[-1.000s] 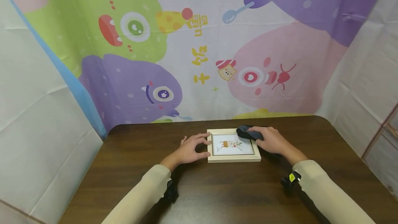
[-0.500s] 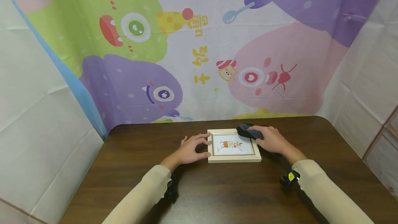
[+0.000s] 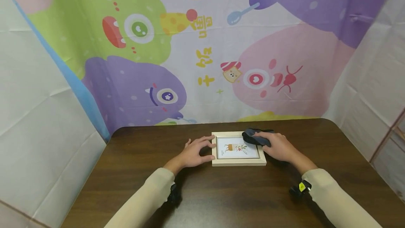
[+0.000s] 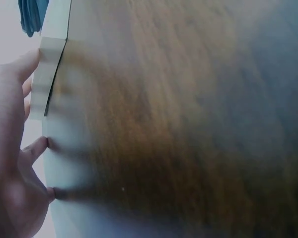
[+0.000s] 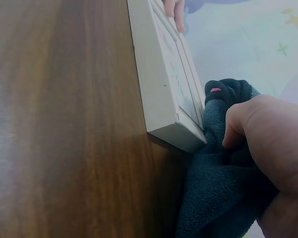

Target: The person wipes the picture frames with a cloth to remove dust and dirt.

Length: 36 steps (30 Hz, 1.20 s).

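Note:
A cream wooden picture frame (image 3: 238,163) lies flat on the table, holding a drawing of a plant in a pot. My left hand (image 3: 194,153) is at its left side, thumb and fingertips touching the border. Seen from the left wrist, the thumb presses the frame's side (image 4: 50,59) while two fingertips rest on the table. My right hand (image 3: 280,147) grips a dark grey-blue cloth (image 3: 257,140) over the frame's upper right corner. In the right wrist view the bunched fleecy cloth (image 5: 213,183) hangs past the frame's edge; some right fingers are hidden by it.
The dark brown wooden table (image 3: 221,200) ends in a rounded far edge just beyond the frame. Behind it hangs a cartoon-printed cloth backdrop (image 3: 205,108), with pale sheets (image 3: 47,133) on both sides. Each wrist wears a small black camera (image 3: 299,188).
My right hand and the cloth have shifted slightly to the right and nearer me, with the cloth turning a little. The left hand and the picture frame keep their places.

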Available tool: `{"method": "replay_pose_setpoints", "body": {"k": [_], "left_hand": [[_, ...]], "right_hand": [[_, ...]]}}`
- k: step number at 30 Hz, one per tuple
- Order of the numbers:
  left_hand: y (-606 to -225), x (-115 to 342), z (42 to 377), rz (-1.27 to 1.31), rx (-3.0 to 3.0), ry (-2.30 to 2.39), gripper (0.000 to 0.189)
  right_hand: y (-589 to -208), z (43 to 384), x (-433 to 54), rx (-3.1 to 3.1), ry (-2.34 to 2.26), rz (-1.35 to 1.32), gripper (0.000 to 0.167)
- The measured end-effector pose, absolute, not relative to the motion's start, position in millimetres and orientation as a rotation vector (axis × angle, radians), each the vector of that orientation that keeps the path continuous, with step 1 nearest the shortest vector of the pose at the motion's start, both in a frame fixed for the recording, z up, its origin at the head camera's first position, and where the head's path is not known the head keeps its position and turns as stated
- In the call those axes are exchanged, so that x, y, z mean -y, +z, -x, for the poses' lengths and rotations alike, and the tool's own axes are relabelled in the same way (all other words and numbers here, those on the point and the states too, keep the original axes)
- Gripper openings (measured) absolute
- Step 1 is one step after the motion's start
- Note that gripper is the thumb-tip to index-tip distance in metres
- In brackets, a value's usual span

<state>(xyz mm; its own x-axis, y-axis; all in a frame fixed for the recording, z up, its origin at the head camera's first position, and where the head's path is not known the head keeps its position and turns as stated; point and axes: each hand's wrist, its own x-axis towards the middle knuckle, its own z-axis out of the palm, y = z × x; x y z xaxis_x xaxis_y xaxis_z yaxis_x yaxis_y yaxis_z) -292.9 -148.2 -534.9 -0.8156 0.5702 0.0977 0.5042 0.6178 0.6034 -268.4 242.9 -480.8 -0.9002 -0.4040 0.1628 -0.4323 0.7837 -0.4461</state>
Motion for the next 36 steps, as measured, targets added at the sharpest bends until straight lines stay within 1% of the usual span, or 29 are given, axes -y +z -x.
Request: {"method": "replay_pose_setpoints", "body": {"k": [4,12,16,24,29,36], "left_hand": [[-544,149,299,-0.9,-2.748,0.94,0.045],[-534,148,291,-0.9,-2.74,0.953,0.046],[-538,149,292,-0.943,-2.751,0.966,0.047],[-547,149,300,-0.898,-2.76,0.952,0.046],[-547,149,300,-0.876,-2.751,0.926,0.046],[-546,149,301,-0.877,-2.752,0.881,0.046]], "right_hand": [[-479,259,-243,2.914,0.763,-0.7,0.055],[-478,236,-244,2.888,0.722,-0.796,0.057],[-477,221,-246,2.884,0.683,-0.839,0.059],[-473,197,-246,2.881,0.604,-0.903,0.059],[-472,191,-245,2.9,0.568,-0.924,0.057],[-475,195,-244,2.889,0.577,-0.904,0.057]]}}
